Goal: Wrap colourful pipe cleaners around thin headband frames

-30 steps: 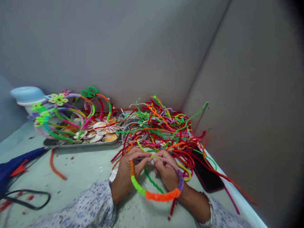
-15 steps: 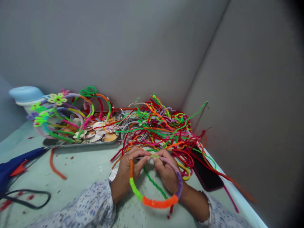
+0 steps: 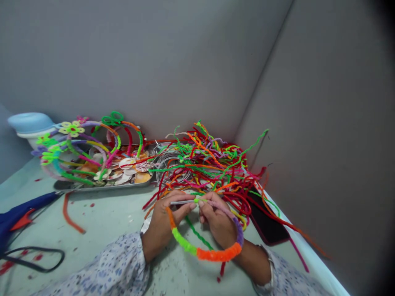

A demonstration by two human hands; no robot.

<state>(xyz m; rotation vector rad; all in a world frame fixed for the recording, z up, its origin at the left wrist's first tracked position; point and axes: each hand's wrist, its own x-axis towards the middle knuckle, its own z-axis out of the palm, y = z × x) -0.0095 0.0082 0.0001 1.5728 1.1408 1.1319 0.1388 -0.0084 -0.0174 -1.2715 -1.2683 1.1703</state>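
Observation:
Between my hands is a wire hoop (image 3: 219,253) wrapped in orange, lime, purple and lilac pipe cleaner. My left hand (image 3: 161,222) is closed on its left side, thumb and forefinger pinching near a bare grey wire stretch (image 3: 182,202). At the far side of the hoop, my right hand (image 3: 217,222) is closed, pinching where a short lime pipe cleaner (image 3: 196,200) is wound next to the lilac part. Some of the hoop passes behind my right fingers. A dark green pipe cleaner (image 3: 199,233) lies on the table, seen through the hoop.
Behind my hands a pile of loose pipe cleaners (image 3: 212,156) lies beside coiled wire (image 3: 171,164). A metal tray (image 3: 108,188) holds shells and finished hoops. A black phone (image 3: 271,230) is at right, dark blue cloth (image 3: 24,209) at left. Walls stand behind and right.
The hoop has turned, its lower part swinging right and slightly up. More grey wire shows by my left fingers, and lime pipe cleaner now shows wound at my right fingertips.

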